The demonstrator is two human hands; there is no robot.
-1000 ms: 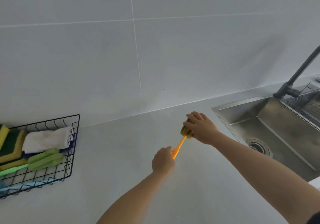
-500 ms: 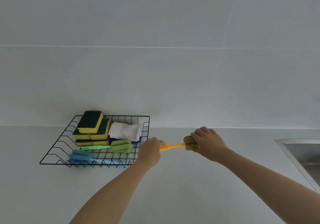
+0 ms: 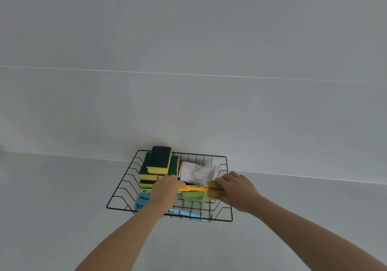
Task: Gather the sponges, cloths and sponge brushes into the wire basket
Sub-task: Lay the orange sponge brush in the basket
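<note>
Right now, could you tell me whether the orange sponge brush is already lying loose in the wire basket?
No, both hands hold the orange sponge brush over the wire basket: left hand on its handle, right hand on its head.

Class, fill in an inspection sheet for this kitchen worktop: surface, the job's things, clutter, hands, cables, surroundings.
Surface: pale grey worktop, bare around the basket.
Job's things: wire basket holds stacked sponges, a white cloth, green brush and blue brush; orange-handled brush held over it.
Clutter: nothing seen.
Hands: left hand grips the handle, right hand the sponge head.
Cables: nothing seen.
Surroundings: grey tiled wall.
</note>
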